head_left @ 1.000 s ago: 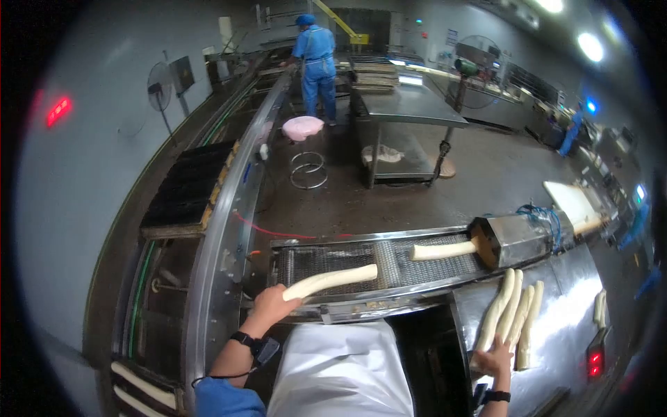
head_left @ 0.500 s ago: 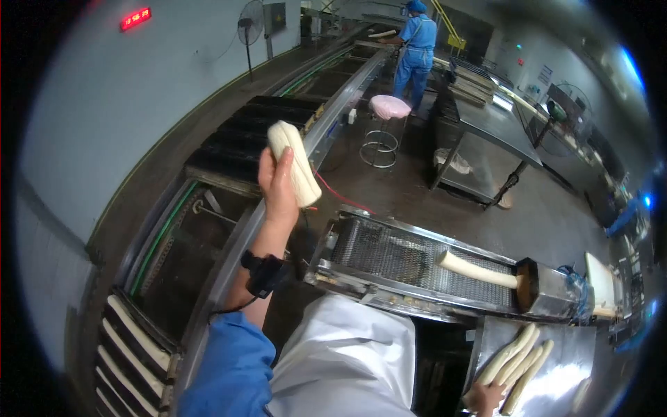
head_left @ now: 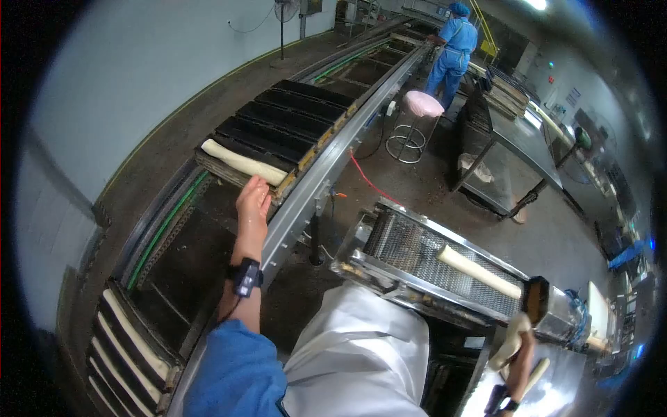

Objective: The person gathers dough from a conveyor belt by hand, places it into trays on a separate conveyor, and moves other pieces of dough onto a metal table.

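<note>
A long pale dough log [head_left: 243, 163] lies in the nearest slot of a black baking tray [head_left: 278, 128] on the conveyor to the left. My left hand [head_left: 254, 198] is just below that dough's right half, fingers stretched toward it and wrapped round nothing. On the right, my right hand [head_left: 521, 353], smeared by motion, grips a raised dough log [head_left: 509, 342] over the metal table [head_left: 556, 396]. Another dough piece [head_left: 538, 375] lies on that table beside the hand.
A mesh belt [head_left: 417, 247] carries one dough log [head_left: 479, 271] in front of me. Filled tray slots [head_left: 128, 347] sit at lower left. A pink-topped stool [head_left: 423, 104] stands ahead, near a person in blue [head_left: 455, 55] and a steel table [head_left: 514, 135].
My left hand has lowered, and the dough it held now lies in the black tray. My right hand has lifted dough from the metal table. The view has shifted left and down.
</note>
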The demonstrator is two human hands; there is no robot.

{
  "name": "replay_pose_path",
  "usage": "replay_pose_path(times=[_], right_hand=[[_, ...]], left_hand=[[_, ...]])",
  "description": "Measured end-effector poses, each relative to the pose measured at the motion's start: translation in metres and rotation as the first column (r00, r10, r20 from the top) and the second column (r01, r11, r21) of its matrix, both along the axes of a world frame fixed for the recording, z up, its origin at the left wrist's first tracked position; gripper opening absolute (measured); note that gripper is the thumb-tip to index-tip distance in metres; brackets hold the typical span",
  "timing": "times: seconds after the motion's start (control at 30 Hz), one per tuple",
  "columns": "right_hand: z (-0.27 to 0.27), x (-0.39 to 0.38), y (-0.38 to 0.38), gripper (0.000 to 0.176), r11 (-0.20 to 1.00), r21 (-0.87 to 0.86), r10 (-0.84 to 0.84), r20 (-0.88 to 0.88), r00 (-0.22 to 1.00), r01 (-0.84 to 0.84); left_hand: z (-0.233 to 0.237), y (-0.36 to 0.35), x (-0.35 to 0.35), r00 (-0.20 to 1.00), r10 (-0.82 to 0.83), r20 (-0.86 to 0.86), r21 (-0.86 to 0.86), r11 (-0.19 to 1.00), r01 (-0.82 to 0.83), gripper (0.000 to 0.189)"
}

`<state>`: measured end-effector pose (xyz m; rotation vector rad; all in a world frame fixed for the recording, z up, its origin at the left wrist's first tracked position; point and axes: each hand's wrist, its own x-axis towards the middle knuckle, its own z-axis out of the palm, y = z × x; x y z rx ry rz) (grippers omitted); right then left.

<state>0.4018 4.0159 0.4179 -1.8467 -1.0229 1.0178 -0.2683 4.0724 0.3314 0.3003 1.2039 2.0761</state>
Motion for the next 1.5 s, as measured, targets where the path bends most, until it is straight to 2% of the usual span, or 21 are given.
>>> replay_pose_path(times=[0.03,0.13,0.23,0.37,0.43,0.47,0.53,0.63,0.7,0.77,0.83,0.9,0.97,1.03,1.1,1.17,1.23,1.3,1.37,1.43,1.5], right_hand=[[0.011,-0.010,0.018,0.082,0.995,0.064,-0.070,0.009,0.997,0.070],[0.090,-0.076,0.050,0.063,0.952,0.266,0.178,-0.080,0.981,-0.151],[0.139,-0.131,0.088,0.058,0.809,0.462,0.358,0.102,0.928,-0.363],[0.189,-0.262,0.188,0.057,0.493,0.483,0.865,-0.183,0.467,-0.724],[0.214,-0.370,0.169,0.062,0.217,0.540,0.955,0.054,0.291,-0.813],[0.203,-0.398,0.188,0.059,0.249,0.626,0.944,0.015,0.331,-0.739],[0.180,-0.443,0.219,0.051,0.190,0.517,0.787,0.428,0.444,-0.835],[0.082,-0.445,0.265,0.037,0.230,0.411,0.591,0.661,0.462,-0.882],[0.022,-0.430,0.254,0.041,0.415,0.083,0.549,0.772,0.322,-0.906],[-0.094,-0.383,0.290,0.041,0.347,-0.244,0.500,0.865,-0.041,-0.906],[-0.153,-0.353,0.277,0.045,0.502,-0.467,0.663,0.748,-0.023,-0.728],[-0.134,-0.346,0.222,0.043,0.592,-0.226,0.334,0.942,-0.020,-0.773],[-0.135,-0.349,0.217,0.036,0.610,-0.248,0.273,0.957,-0.094,-0.753],[-0.111,-0.363,0.215,0.031,0.610,-0.472,0.578,0.814,-0.051,-0.636],[-0.097,-0.365,0.235,0.031,0.611,-0.245,0.476,0.873,0.103,-0.753],[-0.065,-0.356,0.265,0.032,0.648,0.131,0.447,0.732,0.514,-0.751],[-0.003,-0.359,0.276,0.027,0.672,0.356,0.471,0.471,0.746,-0.649],[0.086,-0.374,0.254,0.026,0.717,0.394,0.465,0.346,0.815,-0.576],[0.133,-0.380,0.257,0.038,0.568,0.612,0.665,0.051,0.745,-0.550],[0.164,-0.391,0.259,0.055,0.401,0.726,0.864,-0.098,0.493,-0.559],[0.188,-0.415,0.214,0.063,0.264,0.793,0.922,-0.041,0.384,-0.550]], left_hand=[[-0.002,-0.012,0.004,1.000,0.004,0.003,-0.002,1.000,-0.004,0.058],[0.008,-0.042,0.026,0.998,0.057,-0.025,-0.074,0.996,-0.058,0.042],[-0.022,-0.064,0.032,0.983,0.088,-0.159,-0.005,0.996,-0.090,0.027],[-0.022,-0.100,0.044,0.958,0.129,-0.256,-0.073,0.986,-0.152,0.021],[-0.018,-0.119,0.041,0.948,0.162,-0.275,-0.107,0.974,-0.198,0.023],[-0.016,-0.128,0.039,0.937,0.188,-0.294,-0.136,0.962,-0.236,0.024],[-0.019,-0.154,0.027,0.927,0.208,-0.313,-0.137,0.956,-0.261,0.026],[-0.006,-0.168,0.024,0.928,0.233,-0.290,-0.172,0.941,-0.290,0.031],[-0.009,-0.172,0.018,0.922,0.266,-0.281,-0.158,0.935,-0.318,0.031],[-0.009,-0.173,0.014,0.928,0.257,-0.270,-0.164,0.937,-0.308,0.031],[-0.007,-0.172,0.011,0.932,0.246,-0.265,-0.168,0.940,-0.296,0.032],[-0.004,-0.167,0.014,0.939,0.229,-0.257,-0.157,0.949,-0.274,0.032],[0.005,-0.163,0.016,0.945,0.222,-0.242,-0.144,0.955,-0.261,0.030],[0.003,-0.164,0.017,0.950,0.212,-0.228,-0.133,0.960,-0.246,0.028],[-0.002,-0.164,0.013,0.942,0.238,-0.238,-0.095,0.959,-0.266,0.028],[0.003,-0.164,0.014,0.930,0.256,-0.263,-0.086,0.954,-0.286,0.028],[0.004,-0.164,0.013,0.918,0.271,-0.289,-0.078,0.949,-0.305,0.028],[0.000,-0.157,0.011,0.922,0.286,-0.263,-0.066,0.948,-0.313,0.029],[-0.006,-0.150,0.008,0.922,0.276,-0.270,-0.053,0.952,-0.301,0.032],[-0.003,-0.141,0.011,0.924,0.258,-0.282,-0.044,0.959,-0.281,0.035],[0.006,-0.130,0.014,0.922,0.240,-0.305,-0.069,0.960,-0.272,0.044]])
